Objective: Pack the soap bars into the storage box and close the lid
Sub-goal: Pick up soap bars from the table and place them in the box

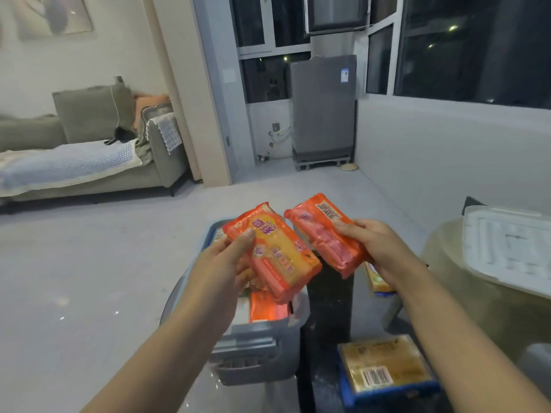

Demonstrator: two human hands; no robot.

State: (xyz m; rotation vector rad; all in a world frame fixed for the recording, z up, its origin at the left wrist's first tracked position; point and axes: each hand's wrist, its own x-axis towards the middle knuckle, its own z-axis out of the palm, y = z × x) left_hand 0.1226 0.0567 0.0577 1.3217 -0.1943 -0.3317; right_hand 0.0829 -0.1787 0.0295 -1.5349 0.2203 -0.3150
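left hand (226,263) fingers clamped on orange soap pack (277,254), right hand (378,248) fingers gripping second pack (325,234)

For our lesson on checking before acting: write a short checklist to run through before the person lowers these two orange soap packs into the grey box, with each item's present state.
1. Left hand has a firm grip on its orange soap pack: ok.
2. Right hand holds the second orange pack: ok.
3. Storage box is open: ok.
4. Room left inside the box: cannot tell, hands hide it.
5. Lid within reach at right: ok.
6. All bars packed: not ok, a blue-edged pack remains outside.
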